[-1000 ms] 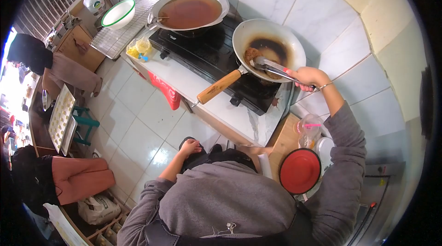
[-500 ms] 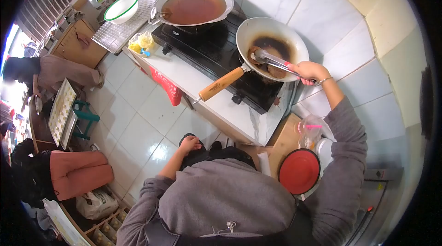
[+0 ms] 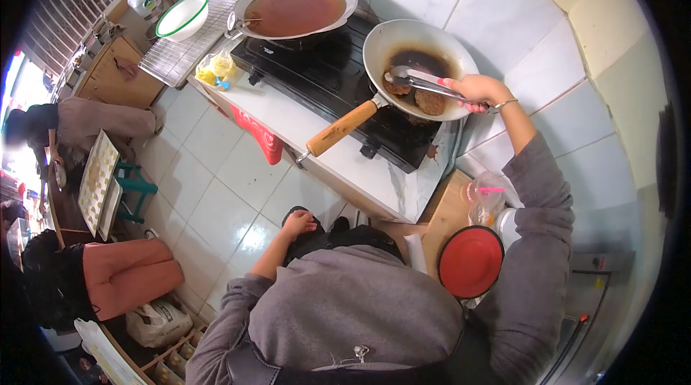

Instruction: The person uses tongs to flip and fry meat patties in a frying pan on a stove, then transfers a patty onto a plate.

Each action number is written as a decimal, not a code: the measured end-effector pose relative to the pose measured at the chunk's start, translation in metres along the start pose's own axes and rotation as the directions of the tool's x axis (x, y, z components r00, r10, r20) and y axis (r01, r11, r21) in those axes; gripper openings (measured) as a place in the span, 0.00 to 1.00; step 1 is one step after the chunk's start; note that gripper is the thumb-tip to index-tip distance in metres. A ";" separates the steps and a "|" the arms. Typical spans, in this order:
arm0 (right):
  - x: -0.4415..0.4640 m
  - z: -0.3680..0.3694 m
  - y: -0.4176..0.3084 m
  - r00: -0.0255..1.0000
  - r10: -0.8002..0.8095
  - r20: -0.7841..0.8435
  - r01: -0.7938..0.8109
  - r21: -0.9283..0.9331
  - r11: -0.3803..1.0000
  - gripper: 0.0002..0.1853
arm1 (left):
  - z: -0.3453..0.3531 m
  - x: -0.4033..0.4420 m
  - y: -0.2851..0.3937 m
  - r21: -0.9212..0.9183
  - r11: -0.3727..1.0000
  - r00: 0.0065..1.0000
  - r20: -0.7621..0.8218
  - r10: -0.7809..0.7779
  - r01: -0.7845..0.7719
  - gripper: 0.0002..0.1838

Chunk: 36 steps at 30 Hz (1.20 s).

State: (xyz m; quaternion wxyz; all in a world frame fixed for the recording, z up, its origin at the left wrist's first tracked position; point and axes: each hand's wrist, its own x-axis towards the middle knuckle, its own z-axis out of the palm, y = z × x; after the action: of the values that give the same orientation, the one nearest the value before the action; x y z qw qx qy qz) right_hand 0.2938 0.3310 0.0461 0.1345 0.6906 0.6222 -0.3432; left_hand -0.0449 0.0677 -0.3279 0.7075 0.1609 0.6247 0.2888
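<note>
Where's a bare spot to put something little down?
On the white counter: the strip before the stove, between the plastic bag and the wooden handle, and the corner past the handle. Crowded: the frying pan, with tongs and patties, and around the red dish, beside the plastic cup.

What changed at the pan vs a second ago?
The tongs shifted upward in view within the pan, and a second brown patty now shows below them. The right hand kept hold of the tongs; the left hand and pan stayed put.
</note>
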 end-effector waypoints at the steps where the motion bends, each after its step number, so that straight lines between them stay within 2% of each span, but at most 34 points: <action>1: 0.002 -0.001 0.000 1.000 0.016 0.007 -0.016 0.000 1.000 0.34 | 0.000 0.000 0.001 0.004 1.000 1.000 -0.007 0.001 -0.001 0.17; 6: 0.011 0.005 0.006 0.997 0.072 0.023 -0.071 -0.044 0.996 0.35 | 0.001 -0.006 0.001 -0.017 1.000 1.000 -0.005 -0.004 0.004 0.17; 10: 0.006 0.009 0.001 0.999 0.049 0.010 -0.048 -0.108 0.993 0.35 | 0.006 -0.015 0.009 0.010 1.000 1.000 -0.017 -0.002 0.003 0.15; 13: 0.003 0.001 -0.001 0.999 0.044 -0.002 -0.044 -0.089 0.995 0.35 | 0.007 -0.015 0.010 0.015 1.000 1.000 -0.012 -0.009 0.009 0.15; 17: 0.015 -0.014 0.005 0.994 -0.028 -0.104 0.033 0.052 0.998 0.34 | 0.006 -0.008 0.007 -0.021 1.000 1.000 -0.007 0.011 -0.011 0.16; 20: 0.014 -0.017 0.002 1.000 0.000 -0.018 -0.001 -0.050 0.999 0.34 | 0.008 -0.009 0.010 -0.010 1.000 1.000 -0.014 0.008 -0.008 0.16; 26: 0.021 -0.007 0.006 0.998 0.051 0.047 -0.052 0.006 0.999 0.34 | 0.004 0.000 0.005 -0.006 1.000 1.000 -0.006 0.017 -0.017 0.15; 32: 0.021 -0.006 0.008 1.000 -0.017 -0.001 0.017 -0.095 0.995 0.33 | 0.003 0.002 0.011 0.005 1.000 1.000 -0.003 0.026 -0.026 0.16; 36: 0.014 -0.012 0.019 0.998 -0.065 0.026 0.068 -0.147 0.987 0.33 | 0.002 0.001 0.012 0.018 1.000 1.000 -0.004 0.018 -0.018 0.17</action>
State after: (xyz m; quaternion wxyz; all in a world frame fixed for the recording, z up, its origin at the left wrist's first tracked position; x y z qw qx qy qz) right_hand 0.3157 0.3452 0.0413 0.1806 0.6540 0.6671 -0.3078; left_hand -0.0457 0.0780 -0.3215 0.7021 0.1725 0.6271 0.2899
